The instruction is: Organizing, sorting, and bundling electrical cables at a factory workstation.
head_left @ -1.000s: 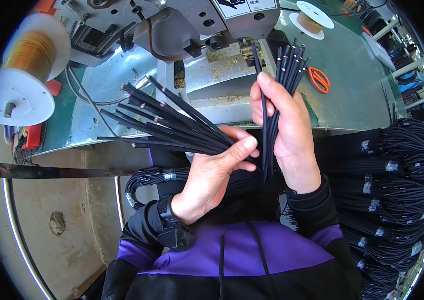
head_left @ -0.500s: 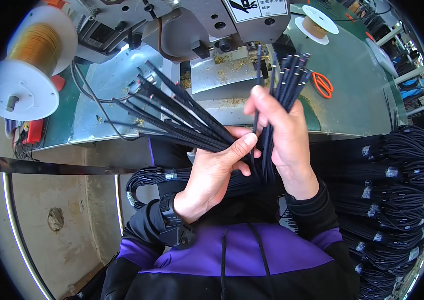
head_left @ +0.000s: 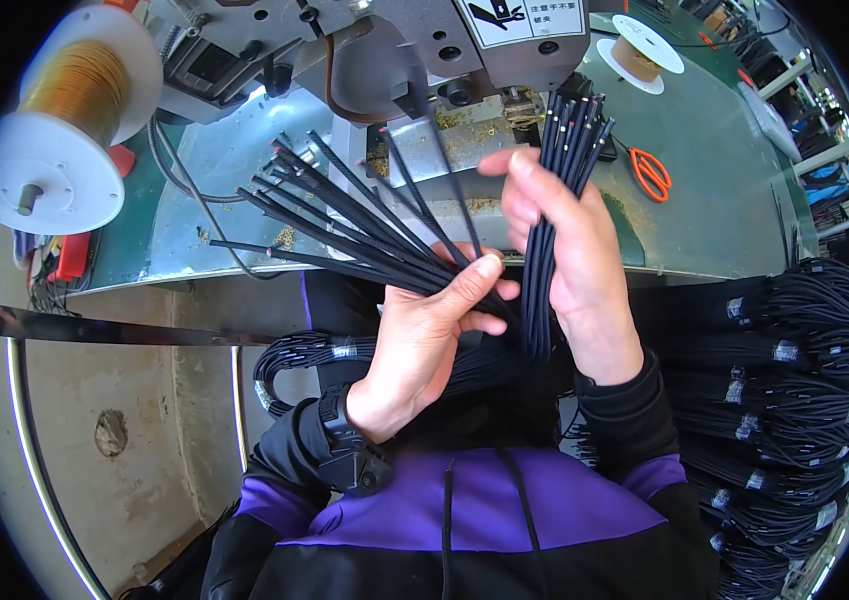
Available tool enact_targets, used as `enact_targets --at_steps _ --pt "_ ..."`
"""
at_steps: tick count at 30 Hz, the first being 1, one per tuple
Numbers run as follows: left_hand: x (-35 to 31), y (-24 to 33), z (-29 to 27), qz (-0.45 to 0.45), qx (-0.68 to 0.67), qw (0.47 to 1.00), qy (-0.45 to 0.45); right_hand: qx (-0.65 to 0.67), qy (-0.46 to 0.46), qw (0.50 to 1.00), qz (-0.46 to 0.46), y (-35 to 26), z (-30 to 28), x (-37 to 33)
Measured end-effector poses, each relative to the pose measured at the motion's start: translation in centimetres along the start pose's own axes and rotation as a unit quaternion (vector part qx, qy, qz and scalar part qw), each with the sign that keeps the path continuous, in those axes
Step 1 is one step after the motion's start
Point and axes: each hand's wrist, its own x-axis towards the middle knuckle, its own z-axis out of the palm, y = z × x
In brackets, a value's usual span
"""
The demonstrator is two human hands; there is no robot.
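1. The left hand [head_left: 435,320] grasps a fan of black cables [head_left: 345,235], its thumb pressed down on them and its fingers curled beneath.
2. The fan spreads up and to the left over the front edge of the tabletop [head_left: 735,190], its cut ends splayed apart.
3. One loose cable [head_left: 451,165], blurred, rises from the left hand between the fan and the right hand [head_left: 565,230].
4. The right hand's fingers are wrapped around an upright bundle [head_left: 541,285] of black cables; its thumb and index finger stretch leftward, apart from the loose cable.
5. The bundle's pale-tipped ends stand close together above the right hand.
6. Behind the hands is a grey machine [head_left: 505,72], with golden scraps on the metal below it.
7. Orange-handled scissors [head_left: 635,157] lie right of the bundle.
8. A gold-wound spool [head_left: 75,85] stands at the far left.
9. Coiled black cables [head_left: 810,345] are stacked at the right.
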Motion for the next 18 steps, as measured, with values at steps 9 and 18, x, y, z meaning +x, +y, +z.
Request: enact_targets --at_steps 9,18 --pt "-0.8 -0.2 0.0 -0.024 0.049 0.998 -0.019 -0.073 -0.005 0.993 -0.097 0.3 -1.0 -2.2" --pt "-0.7 0.3 -0.3 0.03 -0.028 0.999 -0.03 0.074 -0.035 0.996 0.023 -0.2 -1.3 -0.2"
